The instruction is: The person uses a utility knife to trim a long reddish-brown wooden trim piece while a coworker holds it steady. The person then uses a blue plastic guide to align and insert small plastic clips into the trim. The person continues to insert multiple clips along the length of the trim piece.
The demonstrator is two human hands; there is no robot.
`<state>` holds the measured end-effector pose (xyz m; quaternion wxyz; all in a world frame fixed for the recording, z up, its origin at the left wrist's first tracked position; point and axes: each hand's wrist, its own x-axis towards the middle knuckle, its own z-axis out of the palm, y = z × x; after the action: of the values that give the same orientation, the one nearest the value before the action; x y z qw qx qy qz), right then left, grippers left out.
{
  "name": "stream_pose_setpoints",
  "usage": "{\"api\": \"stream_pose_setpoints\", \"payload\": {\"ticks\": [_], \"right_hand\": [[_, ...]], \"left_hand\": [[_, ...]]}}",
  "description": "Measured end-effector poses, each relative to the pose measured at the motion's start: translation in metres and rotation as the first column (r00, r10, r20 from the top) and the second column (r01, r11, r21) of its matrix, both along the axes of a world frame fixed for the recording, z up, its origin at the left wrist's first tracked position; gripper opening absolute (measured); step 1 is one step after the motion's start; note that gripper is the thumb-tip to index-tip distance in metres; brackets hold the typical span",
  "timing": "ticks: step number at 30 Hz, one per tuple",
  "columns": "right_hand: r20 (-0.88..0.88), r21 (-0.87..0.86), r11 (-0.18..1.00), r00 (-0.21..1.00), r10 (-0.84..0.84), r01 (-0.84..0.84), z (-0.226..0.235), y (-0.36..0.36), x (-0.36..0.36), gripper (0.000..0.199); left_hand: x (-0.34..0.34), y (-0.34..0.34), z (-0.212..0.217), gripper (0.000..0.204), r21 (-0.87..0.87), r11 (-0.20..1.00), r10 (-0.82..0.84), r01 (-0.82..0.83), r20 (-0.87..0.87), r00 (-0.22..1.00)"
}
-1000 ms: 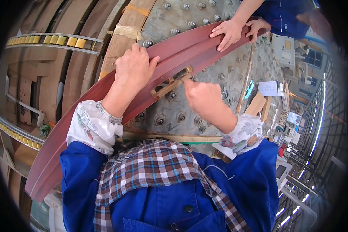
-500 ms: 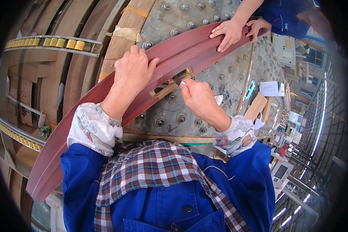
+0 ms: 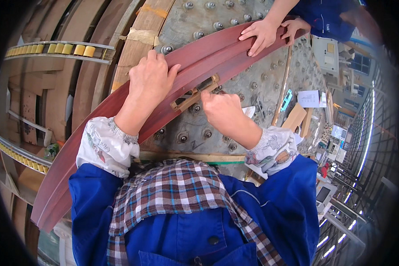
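Observation:
A long, curved-looking reddish-brown wooden moulding (image 3: 188, 66) runs from the lower left to the upper right, a groove along its length. My left hand (image 3: 150, 77) is wrapped over its far edge, thumb lying on the face. Closed beside the near edge, my right hand (image 3: 226, 111) is at a slotted cutout (image 3: 181, 103) with raw, light wood edges. A dark flat blade (image 3: 204, 83) shows in the slot by my right fingertips; its handle is hidden in the fist. A co-worker's hands (image 3: 261, 35) rest on the moulding's far right end.
Under the moulding is a grey metal table (image 3: 181, 137) studded with ball rollers. Wooden planks (image 3: 88, 57) and a yellow roller track (image 3: 62, 48) are on the left. Papers (image 3: 310, 98), a cyan tool (image 3: 286, 100) and wood offcuts (image 3: 295, 119) lie to the right.
My right hand has turned and shifted slightly down and left along the cutout. A white bit at its fingertips no longer shows. My left hand still holds the moulding, almost unmoved.

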<state>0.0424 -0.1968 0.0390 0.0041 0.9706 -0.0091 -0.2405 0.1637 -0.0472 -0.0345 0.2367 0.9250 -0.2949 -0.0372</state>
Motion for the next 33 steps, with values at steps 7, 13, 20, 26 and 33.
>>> {"api": "stream_pose_setpoints", "payload": {"ticks": [7, 13, 20, 26, 33], "right_hand": [[0.053, 0.302, 0.888, 0.924, -0.378, 0.346, 0.023, -0.023, 0.000, 0.019], [0.001, 0.525, 0.698, 0.820, -0.572, 0.487, 0.008, -0.020, -0.029, 0.031], [0.134, 0.414, 0.821, 0.865, -0.483, 0.394, 0.000, -0.029, -0.033, 0.045], [0.150, 0.468, 0.788, 0.843, -0.517, 0.400, -0.002, -0.037, -0.036, 0.042], [0.405, 0.306, 0.937, 0.867, -0.291, 0.171, -0.001, -0.032, -0.034, 0.032]], "left_hand": [[0.001, 0.000, 0.000, 0.040, -0.017, 1.000, 0.001, -0.001, -0.012, 1.000], [0.002, 0.002, 0.006, 0.047, -0.011, 1.000, 0.001, -0.002, -0.059, 0.998], [0.003, -0.003, 0.015, 0.043, 0.120, 0.993, 0.008, -0.002, -0.050, 0.999], [0.003, -0.005, 0.014, 0.044, 0.156, 0.988, -0.016, 0.018, -0.012, 1.000], [0.003, -0.009, 0.015, 0.043, 0.161, 0.986, -0.038, 0.038, -0.004, 0.999]]}}
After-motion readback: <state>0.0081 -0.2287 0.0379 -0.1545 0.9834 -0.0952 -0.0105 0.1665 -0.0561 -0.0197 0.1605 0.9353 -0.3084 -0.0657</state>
